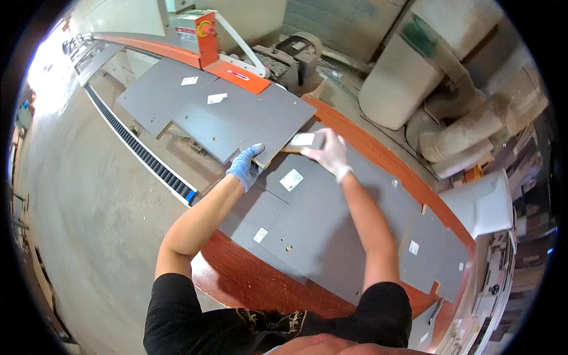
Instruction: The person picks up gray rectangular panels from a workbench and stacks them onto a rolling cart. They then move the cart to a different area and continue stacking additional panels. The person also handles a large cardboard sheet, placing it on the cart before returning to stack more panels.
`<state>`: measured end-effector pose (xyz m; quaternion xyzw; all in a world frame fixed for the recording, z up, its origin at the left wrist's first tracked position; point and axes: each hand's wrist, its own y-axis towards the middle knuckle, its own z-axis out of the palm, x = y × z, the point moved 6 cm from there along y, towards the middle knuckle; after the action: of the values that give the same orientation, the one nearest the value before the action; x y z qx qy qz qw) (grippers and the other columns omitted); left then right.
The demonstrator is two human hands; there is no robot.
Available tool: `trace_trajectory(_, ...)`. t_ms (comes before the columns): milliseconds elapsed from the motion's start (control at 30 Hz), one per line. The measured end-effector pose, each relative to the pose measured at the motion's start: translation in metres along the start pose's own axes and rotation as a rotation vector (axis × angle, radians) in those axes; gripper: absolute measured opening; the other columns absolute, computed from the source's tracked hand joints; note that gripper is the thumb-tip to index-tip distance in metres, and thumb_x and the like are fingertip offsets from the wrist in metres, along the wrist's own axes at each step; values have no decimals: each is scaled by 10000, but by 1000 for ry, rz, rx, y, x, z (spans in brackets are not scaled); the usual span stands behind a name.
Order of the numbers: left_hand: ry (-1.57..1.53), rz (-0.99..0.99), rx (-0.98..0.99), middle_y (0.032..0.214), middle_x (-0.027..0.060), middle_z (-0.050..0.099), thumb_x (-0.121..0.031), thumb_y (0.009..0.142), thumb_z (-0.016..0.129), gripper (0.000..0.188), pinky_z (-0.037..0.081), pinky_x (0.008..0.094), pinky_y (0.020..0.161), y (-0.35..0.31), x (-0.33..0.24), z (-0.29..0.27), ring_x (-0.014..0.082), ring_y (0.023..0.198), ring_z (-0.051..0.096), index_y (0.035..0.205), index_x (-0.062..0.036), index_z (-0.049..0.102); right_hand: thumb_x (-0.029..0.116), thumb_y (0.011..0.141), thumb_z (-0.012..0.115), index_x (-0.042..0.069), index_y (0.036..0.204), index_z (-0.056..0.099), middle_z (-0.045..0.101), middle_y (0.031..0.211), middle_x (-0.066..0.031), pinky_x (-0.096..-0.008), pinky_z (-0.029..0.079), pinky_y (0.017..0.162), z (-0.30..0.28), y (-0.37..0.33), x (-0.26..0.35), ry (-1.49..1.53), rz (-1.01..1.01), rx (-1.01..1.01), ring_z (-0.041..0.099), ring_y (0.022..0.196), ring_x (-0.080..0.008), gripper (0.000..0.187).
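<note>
My left hand [247, 167], in a blue glove, grips the near corner of a dark grey panel [248, 121] with its thumb on top. That panel reaches over other grey panels and carries a white label. In a pale glove, my right hand [330, 154] is closed on a small grey board [318, 140], its fingers bent over the far side. A white label [303, 139] lies on the small board, close beside the large panel's edge. Below both hands a wide grey panel [331, 219] with labels and drilled holes lies on a red-brown board [248, 272].
An orange machine part with a red button [207, 31] stands at the far edge, near a motor [299, 53]. A black roller track [139, 142] runs along the left. Duct pipes [473, 130] and a white sack [478, 204] are on the right.
</note>
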<state>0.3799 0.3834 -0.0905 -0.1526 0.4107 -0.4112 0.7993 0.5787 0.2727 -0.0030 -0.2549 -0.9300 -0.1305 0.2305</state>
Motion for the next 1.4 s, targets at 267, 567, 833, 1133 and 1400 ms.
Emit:
trace_trajectory(267,-35,-203,243,954,127,609,-93,789,660,264,570,263,725,-114,107,58,206,854,625,1006,-8,535,139,761,646,65,1191,414,503,1065,-85,-312,441,846,-174,-321,-127,585,202,-519,499,999,-183,495)
trace_trajectory(567,139,-703,750,1115,132,507,-424,813,628,561,534,338,691,-253,300,75,207,941,547,1201,-65,441,412,685,725,34,1249,432,520,1181,-76,-346,452,888,-243,-551,-158,823,320,-1231,527,1024,-177,739)
trace_trajectory(833,1757,1089,705,1392,161,318,-487,759,638,784,347,475,1010,-253,188,74,341,1273,321,1358,-103,308,385,680,739,50,1192,328,425,1155,-115,-393,444,907,-145,-575,-159,885,525,-1497,451,1062,-221,737)
trace_trajectory(1133,1516,933,6,1413,190,270,-323,744,697,804,216,403,1088,-203,148,15,319,1322,234,1370,-56,270,261,755,649,-11,1298,268,307,1315,-211,-436,286,1018,-92,-509,-107,593,625,-774,348,1217,-275,718)
trace_trajectory(1400,208,-361,-32,1264,71,455,-194,740,727,700,457,391,835,-271,321,-69,234,1111,477,1291,-149,296,283,776,658,98,1212,485,527,1164,-70,-470,379,939,-45,-452,-169,1614,876,-257,461,1135,-243,504)
